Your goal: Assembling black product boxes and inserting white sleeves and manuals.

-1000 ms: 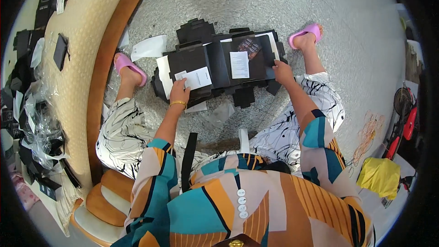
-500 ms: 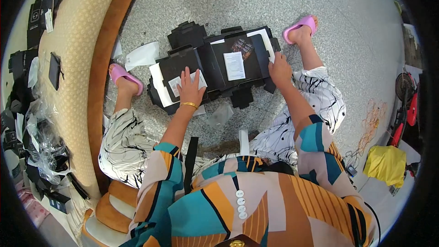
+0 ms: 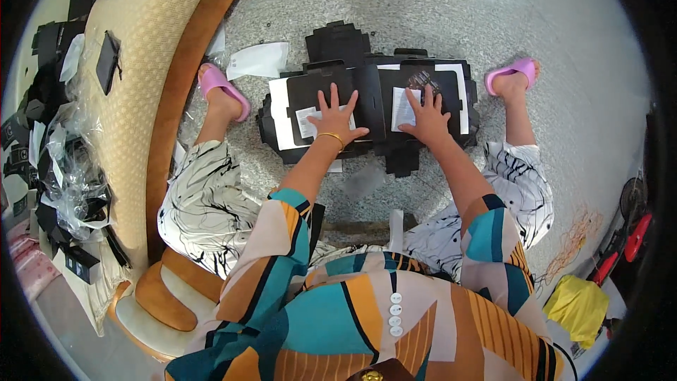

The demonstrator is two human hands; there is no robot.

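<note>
On the floor between my feet lies a stack of unfolded black cardboard boxes, flaps sticking out on several sides. White sheets show at its left and right ends. My left hand lies flat with fingers spread on the left half, partly over a small white printed paper. On the right half my right hand is also spread, its thumb and fingers covering part of a white leaflet. Beyond those fingertips is a dark printed card. Neither hand grips anything.
A sofa with a wooden edge runs along the left, with black boxes and clear plastic wrap beyond. A white bag and a translucent plastic piece lie on the floor. At right are a yellow cloth and tangled wires.
My right hand has moved from the stack's right edge onto the leaflet, fingers spreading. The stack sits straighter, its right half now flatter. My left hand stays on the left half.
</note>
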